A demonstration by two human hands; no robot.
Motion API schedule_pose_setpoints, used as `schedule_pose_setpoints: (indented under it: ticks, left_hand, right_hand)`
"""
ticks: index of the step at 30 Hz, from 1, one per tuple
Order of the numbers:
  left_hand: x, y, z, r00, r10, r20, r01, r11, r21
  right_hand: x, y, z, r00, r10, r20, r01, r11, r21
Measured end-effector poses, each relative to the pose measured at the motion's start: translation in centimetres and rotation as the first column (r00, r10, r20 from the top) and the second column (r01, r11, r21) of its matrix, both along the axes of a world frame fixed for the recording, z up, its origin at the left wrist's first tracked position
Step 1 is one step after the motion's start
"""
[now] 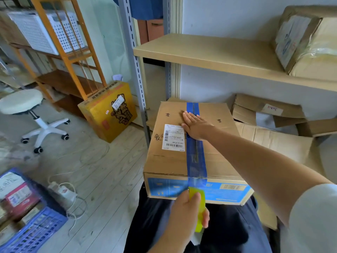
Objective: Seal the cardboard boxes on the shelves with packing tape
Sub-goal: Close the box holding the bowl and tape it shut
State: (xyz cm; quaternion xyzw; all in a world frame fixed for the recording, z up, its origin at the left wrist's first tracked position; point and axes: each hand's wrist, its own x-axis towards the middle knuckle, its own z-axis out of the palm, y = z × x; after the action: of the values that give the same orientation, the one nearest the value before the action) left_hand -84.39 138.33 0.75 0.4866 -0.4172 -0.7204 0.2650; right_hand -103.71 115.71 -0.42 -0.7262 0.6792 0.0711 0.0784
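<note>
A: How far are we?
B: Blue tape runs along the cardboard box seam on the lower shelf; our right hand presses it flat, our left hand grips the yellow tape dispenser.
A: What's left?
B: Cutting it, probably; then the open boxes beside.

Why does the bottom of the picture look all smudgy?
In the head view, the left hand gripping the yellow tape dispenser is motion-blurred, as is the blue plastic crate; the right hand on the taped cardboard box looks sharper.
</note>
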Motion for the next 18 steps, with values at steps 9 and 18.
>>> schedule_pose_setpoints:
  ticks: [9,18]
  left_hand:
    - [-0.2,0.1,-1.6,0.987,-0.023,-0.157,0.016,0.999,-0.049]
    - [-1.5,-3.5,-2.1,0.975,0.064,-0.212,-0.056,0.998,0.042]
  right_hand:
    - [2.3,12.3,2.5,0.979,0.135,0.156,-0.156,0.979,0.133]
    - [2.1,15.9,2.8,0.966,0.257,0.010,-0.255,0.962,-0.095]
